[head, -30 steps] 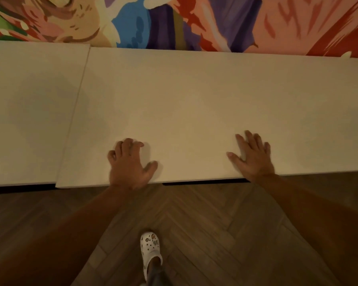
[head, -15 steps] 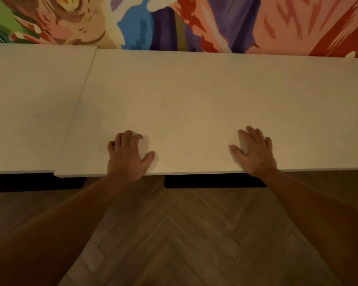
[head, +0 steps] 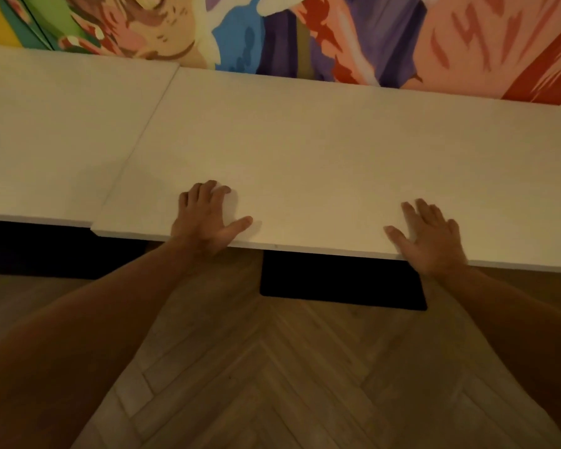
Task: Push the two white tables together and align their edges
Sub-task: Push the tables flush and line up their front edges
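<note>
Two white tables stand side by side against a painted wall. The left table (head: 52,140) touches the right table (head: 337,150) along a thin seam. The right table's near edge sticks out a little closer to me than the left table's, leaving a small step at the front corner. My left hand (head: 208,218) lies palm down on the right table's near edge, fingers spread and slightly curled. My right hand (head: 429,236) lies flat on the same edge further right, fingers apart. Neither hand holds anything.
A colourful mural (head: 305,34) covers the wall behind both tables. A black table base (head: 340,280) shows under the right table, and a dark base (head: 46,251) under the left. Herringbone wood floor (head: 289,384) fills the foreground.
The right table has slid away from me toward the wall, so the front step between the tables has shrunk. More of the black base shows. A white shoe seen earlier is out of view.
</note>
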Motion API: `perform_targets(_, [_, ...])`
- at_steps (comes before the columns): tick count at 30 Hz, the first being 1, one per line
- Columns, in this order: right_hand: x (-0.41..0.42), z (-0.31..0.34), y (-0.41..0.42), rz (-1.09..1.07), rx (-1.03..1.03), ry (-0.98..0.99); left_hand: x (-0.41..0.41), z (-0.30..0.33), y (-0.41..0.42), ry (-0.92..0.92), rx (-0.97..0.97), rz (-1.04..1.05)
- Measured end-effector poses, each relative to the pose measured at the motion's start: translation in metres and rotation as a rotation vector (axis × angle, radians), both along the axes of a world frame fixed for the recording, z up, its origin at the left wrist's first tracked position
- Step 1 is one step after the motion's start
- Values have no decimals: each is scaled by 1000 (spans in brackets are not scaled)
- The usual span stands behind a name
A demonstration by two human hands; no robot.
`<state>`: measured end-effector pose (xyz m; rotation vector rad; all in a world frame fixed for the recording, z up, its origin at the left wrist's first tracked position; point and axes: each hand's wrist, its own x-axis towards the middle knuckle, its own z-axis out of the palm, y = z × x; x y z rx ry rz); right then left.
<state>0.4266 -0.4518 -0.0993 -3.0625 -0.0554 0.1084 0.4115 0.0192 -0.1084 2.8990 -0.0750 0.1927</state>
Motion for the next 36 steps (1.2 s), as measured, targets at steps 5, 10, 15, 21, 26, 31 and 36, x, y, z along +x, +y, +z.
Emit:
perform_targets(5, [3, -8, 2, 21, 4, -80, 2, -1, 1, -63, -16, 15])
perform_targets(10, [-1, -7, 4, 34, 3, -118, -1, 2, 2, -58, -33, -1])
perform_targets(15, [-1, -7, 5, 44, 8, -147, -1, 5, -1, -51, -49, 19])
perform_targets(21, [0, -10, 3, 79, 46, -205, 4, 3, 1, -59, -43, 37])
perform_targets(26, [7, -9, 4, 86, 50, -221, 12, 1, 0, -56, -45, 55])
perform_targets(31, [13, -13, 3, 90, 57, -254, 21, -2, 2, -61, -53, 76])
perform_targets(36, [16, -16, 0, 101, 47, -237, 24, -7, 3, -62, -47, 77])
